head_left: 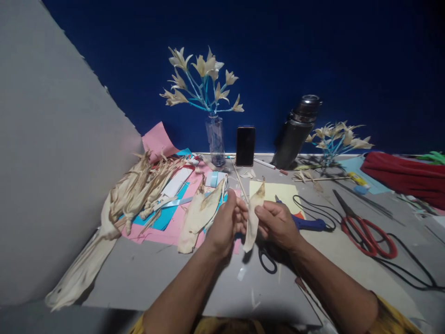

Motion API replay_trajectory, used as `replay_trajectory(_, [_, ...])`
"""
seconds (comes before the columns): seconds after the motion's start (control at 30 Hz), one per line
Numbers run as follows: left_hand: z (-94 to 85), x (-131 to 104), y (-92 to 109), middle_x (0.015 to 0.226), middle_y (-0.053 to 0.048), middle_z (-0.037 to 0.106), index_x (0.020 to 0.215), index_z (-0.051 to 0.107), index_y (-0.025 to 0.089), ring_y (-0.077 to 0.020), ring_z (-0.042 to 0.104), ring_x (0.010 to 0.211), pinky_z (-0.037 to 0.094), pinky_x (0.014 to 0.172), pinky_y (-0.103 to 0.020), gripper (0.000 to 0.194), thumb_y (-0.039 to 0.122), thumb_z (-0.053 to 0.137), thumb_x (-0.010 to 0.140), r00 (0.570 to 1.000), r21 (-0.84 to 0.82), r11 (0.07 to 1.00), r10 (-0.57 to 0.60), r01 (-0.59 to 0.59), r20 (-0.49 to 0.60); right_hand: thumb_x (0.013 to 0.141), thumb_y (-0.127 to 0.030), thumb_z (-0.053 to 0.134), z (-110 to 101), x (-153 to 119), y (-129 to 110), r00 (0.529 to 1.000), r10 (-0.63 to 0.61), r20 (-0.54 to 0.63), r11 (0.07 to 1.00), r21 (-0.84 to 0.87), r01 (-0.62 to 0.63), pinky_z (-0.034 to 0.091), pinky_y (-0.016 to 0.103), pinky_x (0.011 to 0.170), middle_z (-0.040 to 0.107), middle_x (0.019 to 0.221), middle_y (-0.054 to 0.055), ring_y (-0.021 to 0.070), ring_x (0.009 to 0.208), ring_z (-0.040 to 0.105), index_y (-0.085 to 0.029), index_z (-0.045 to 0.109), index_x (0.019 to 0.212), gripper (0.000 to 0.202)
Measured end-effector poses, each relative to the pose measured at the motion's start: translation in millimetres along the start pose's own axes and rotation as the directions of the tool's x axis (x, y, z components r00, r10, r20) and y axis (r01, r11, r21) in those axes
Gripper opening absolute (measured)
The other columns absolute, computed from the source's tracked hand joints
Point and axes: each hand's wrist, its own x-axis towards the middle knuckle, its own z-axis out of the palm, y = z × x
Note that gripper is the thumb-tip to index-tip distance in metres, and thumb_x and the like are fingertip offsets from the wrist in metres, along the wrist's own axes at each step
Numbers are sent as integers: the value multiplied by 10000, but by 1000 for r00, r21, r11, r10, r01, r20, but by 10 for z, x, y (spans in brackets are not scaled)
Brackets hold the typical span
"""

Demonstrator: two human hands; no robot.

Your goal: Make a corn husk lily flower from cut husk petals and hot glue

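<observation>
A narrow, pale dried husk piece (253, 221) stands upright between my hands, its brownish tip at the top. My right hand (278, 223) pinches it at the right edge between thumb and fingers. Just to its left is my left hand (227, 222), fingers apart and slightly curled, close to the husk's left edge; whether they touch it is unclear. Larger husk pieces (198, 215) lie left of my left hand on pink paper (149, 235). Black-handled scissors (267, 260) lie partly hidden below my right hand.
A bundle of dried husks (114, 213) lies at the left. Behind are a glass vase (216, 139) of husk flowers, a phone (245, 146) and a thermos (295, 134). At right are a blue-handled tool (311, 224) with a black cord and red-handled scissors (368, 236).
</observation>
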Motion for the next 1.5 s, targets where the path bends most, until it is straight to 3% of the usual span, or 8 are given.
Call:
replay_trajectory(0.17, [82, -141, -91, 528, -6, 602, 693, 549, 168, -104, 507, 447, 378, 459, -208, 428, 527, 780, 719, 999, 65, 996, 53, -53, 4, 891, -540, 641, 17, 27, -15, 998, -18, -66, 1000, 6, 18, 277, 232, 426, 446, 420, -58, 83, 386, 371, -201, 474, 571, 495])
replay_trajectory(0.37, [118, -28, -175, 544, 3, 592, 723, 554, 166, -99, 493, 429, 362, 444, -210, 436, 562, 736, 746, 981, 33, 987, 160, -157, -114, 835, -614, 657, 86, 73, -39, 994, 62, -86, 971, 237, -40, 280, 220, 405, 382, 440, -86, 74, 362, 358, -210, 454, 583, 517])
replay_trajectory(0.6, [68, -43, -160, 523, 38, 541, 713, 516, 189, -108, 481, 431, 378, 439, -218, 422, 577, 655, 807, 960, 164, 963, 238, -213, -148, 793, -535, 734, 38, 17, -62, 996, 53, 77, 996, -75, -47, 374, 228, 465, 577, 511, -25, 106, 446, 486, -177, 609, 634, 411])
replay_trajectory(0.77, [3, -63, -148, 505, 54, 474, 665, 464, 203, -84, 373, 428, 311, 449, -213, 418, 544, 642, 828, 948, 197, 955, 258, -222, -184, 854, -543, 653, -2, 24, -83, 974, 122, 191, 988, -121, -100, 421, 238, 488, 646, 535, 17, 131, 467, 559, -166, 679, 648, 430])
replay_trajectory(1.0, [-62, -68, -169, 599, 38, 433, 632, 477, 203, -123, 387, 576, 336, 555, -245, 396, 487, 612, 873, 861, 442, 831, 463, -339, -211, 856, -521, 667, 19, 5, -26, 984, 106, 143, 991, -93, -93, 344, 211, 436, 578, 471, -16, 88, 392, 454, -169, 632, 583, 448])
replay_trajectory(1.17, [-35, -95, -193, 594, 47, 461, 725, 479, 211, -118, 393, 539, 349, 538, -241, 363, 508, 528, 929, 919, 325, 890, 374, -319, -125, 836, -609, 648, 41, 3, 1, 981, 149, 126, 983, 85, -160, 306, 216, 408, 576, 493, -2, 90, 386, 430, -168, 623, 615, 494])
replay_trajectory(1.33, [-64, -123, -176, 620, 35, 471, 679, 488, 196, -117, 418, 594, 378, 582, -227, 386, 492, 567, 915, 892, 426, 827, 442, -366, -93, 793, -518, 751, 21, 26, -23, 999, 39, 14, 997, 62, -40, 364, 219, 496, 615, 573, -4, 97, 485, 482, -164, 636, 655, 397])
replay_trajectory(1.5, [-97, -172, -166, 564, 23, 521, 685, 519, 190, -105, 419, 508, 377, 519, -225, 435, 563, 537, 909, 936, 352, 887, 344, -299, -72, 842, -525, 696, -29, 22, -44, 991, 73, 111, 996, 47, -79, 312, 228, 472, 563, 482, -11, 94, 442, 427, -149, 702, 658, 418])
